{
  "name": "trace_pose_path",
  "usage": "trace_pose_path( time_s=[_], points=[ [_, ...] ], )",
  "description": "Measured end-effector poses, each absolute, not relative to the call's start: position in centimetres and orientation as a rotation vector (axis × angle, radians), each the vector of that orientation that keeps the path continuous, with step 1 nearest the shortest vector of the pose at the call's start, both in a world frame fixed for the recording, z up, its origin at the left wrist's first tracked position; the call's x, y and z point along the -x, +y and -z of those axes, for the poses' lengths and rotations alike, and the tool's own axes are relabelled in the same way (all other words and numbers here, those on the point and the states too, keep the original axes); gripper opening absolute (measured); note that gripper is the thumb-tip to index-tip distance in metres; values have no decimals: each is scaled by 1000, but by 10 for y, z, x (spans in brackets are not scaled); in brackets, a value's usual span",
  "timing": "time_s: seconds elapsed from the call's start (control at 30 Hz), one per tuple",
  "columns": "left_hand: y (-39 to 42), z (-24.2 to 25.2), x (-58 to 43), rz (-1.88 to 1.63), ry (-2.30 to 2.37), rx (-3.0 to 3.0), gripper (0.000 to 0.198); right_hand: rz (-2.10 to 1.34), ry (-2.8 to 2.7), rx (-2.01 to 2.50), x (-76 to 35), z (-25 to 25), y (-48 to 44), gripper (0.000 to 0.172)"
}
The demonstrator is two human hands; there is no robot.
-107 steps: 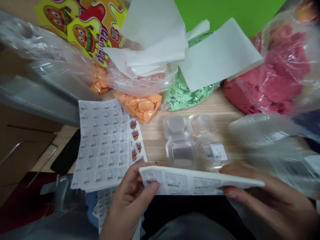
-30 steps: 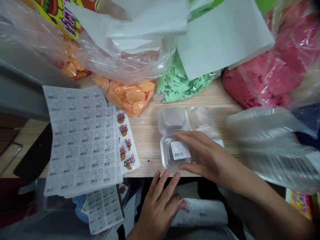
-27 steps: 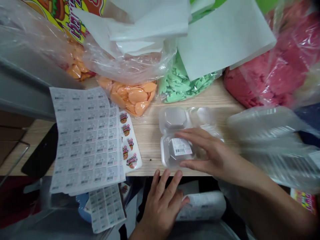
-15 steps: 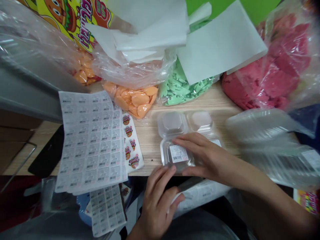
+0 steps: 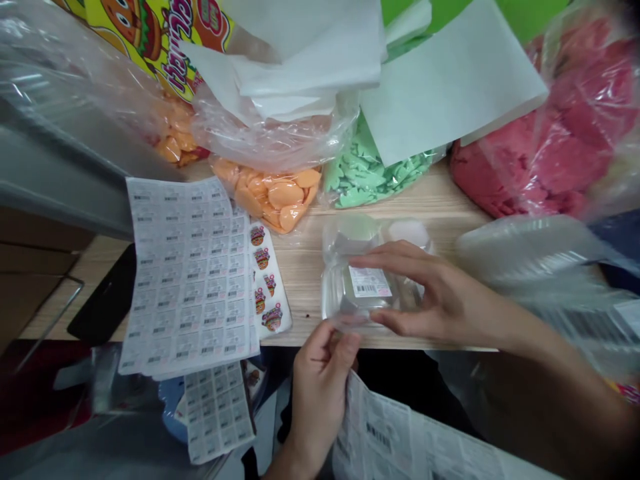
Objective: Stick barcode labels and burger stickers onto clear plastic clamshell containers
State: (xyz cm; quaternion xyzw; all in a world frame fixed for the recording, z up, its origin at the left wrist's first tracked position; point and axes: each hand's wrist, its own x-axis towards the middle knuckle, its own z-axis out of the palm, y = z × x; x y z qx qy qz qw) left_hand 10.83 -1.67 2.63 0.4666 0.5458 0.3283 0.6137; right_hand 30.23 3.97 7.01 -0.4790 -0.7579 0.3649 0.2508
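A clear plastic clamshell box [image 5: 345,303] with a white barcode label [image 5: 370,282] on its lid sits at the near edge of the wooden table [image 5: 305,267]. My right hand [image 5: 430,293] grips its right side, thumb below and fingers curled over the lid. My left hand [image 5: 320,380] pinches the box's near left corner from below the table edge. A sheet of barcode labels [image 5: 400,443] lies on my lap under both hands.
A large barcode label sheet [image 5: 187,273] and a strip of burger stickers [image 5: 265,280] lie to the left. Bags of orange pieces [image 5: 280,197], green pieces [image 5: 375,173] and red pieces [image 5: 545,153] line the back, topped by white paper sheets [image 5: 450,87]. Clear bags [image 5: 540,260] crowd the right.
My left hand rose from my lap to the box's near left corner. The box has tilted up slightly under my right hand. The label sheet on my lap has unfolded.
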Motion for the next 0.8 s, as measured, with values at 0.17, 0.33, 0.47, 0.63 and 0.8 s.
trace_pose_path(
  time_s=[0.17,0.33,0.47,0.63,0.8],
  points=[
    [-13,-24,-106,-743,1206,-1022,41,-1091,-1996,1278,-312,-68,41,55],
    [-8,-24,-104,-729,1180,-1072,37,-1148,-1895,1355,-317,-68,40,46],
    [-5,-29,-107,-698,1122,-1124,30,-1071,-2212,1277,-309,-76,31,85],
    [-4,-32,-108,-661,1024,-1144,29,-1043,-2259,1278,-301,-83,26,75],
    [-1,-31,-105,-636,973,-1134,30,-988,-2272,1249,-301,-84,26,69]
  ],
)
